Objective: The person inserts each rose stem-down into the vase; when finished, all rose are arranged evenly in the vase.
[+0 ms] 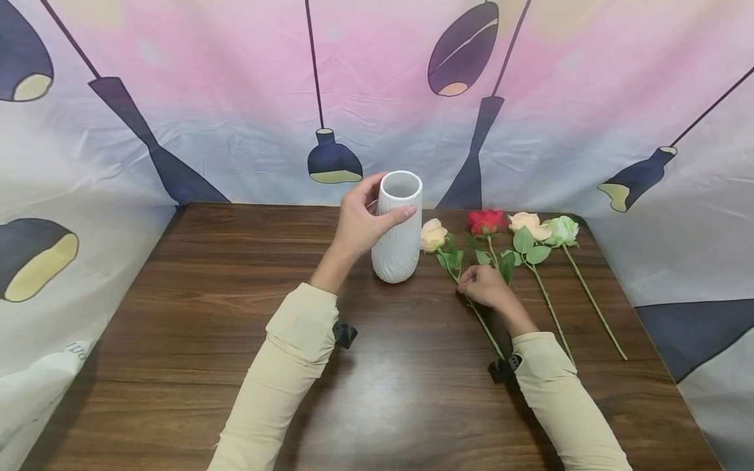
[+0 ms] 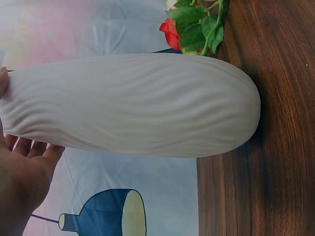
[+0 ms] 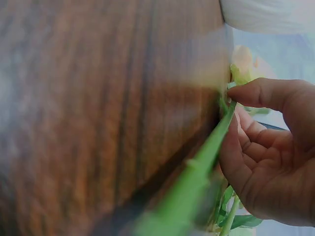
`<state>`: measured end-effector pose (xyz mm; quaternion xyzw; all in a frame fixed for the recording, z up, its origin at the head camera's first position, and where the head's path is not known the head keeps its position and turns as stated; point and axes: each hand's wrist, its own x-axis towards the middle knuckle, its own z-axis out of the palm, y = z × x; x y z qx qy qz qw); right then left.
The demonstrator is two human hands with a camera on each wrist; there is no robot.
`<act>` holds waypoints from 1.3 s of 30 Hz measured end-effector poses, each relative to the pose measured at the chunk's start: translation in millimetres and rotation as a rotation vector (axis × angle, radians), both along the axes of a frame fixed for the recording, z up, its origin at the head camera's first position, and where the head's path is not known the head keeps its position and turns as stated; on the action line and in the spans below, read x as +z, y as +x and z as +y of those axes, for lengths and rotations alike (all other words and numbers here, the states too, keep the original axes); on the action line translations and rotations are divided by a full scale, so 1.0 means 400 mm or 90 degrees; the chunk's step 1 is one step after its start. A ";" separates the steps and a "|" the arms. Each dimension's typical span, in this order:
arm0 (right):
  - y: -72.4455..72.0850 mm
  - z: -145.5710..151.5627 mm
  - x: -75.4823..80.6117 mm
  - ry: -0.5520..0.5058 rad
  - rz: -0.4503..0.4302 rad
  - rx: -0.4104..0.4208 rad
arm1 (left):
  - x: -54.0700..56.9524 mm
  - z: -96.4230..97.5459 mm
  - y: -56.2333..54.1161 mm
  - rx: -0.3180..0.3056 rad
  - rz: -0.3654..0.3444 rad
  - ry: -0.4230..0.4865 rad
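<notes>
The white vase [image 1: 397, 252] is being held roughly upright near its rim, between the thumb and fingers of the left hand [image 1: 362, 219]. The cream rose's stem [image 1: 485, 330] is being pinched by the right hand [image 1: 485, 286], its bloom [image 1: 433, 235] lying beyond those fingertips, just beside the vase. A knock is being risked there: the vase could be tipped by a sideways drag of the bloom. Snagging is also being invited by leaves [image 1: 506, 267] crowding the pinching fingers, near the red rose [image 1: 486, 222].
</notes>
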<state>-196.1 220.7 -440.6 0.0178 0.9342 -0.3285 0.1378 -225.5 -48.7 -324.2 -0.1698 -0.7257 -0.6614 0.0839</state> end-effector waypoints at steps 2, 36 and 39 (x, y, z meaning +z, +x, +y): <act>-0.001 0.002 0.002 -0.018 -0.015 0.007 | 0.000 0.000 0.000 0.003 -0.002 0.002; -0.005 0.000 0.165 -0.559 0.037 -0.010 | -0.007 -0.003 0.002 0.004 0.018 0.002; -0.005 -0.002 0.191 -0.618 0.059 -0.035 | -0.005 -0.003 0.001 0.005 0.017 -0.001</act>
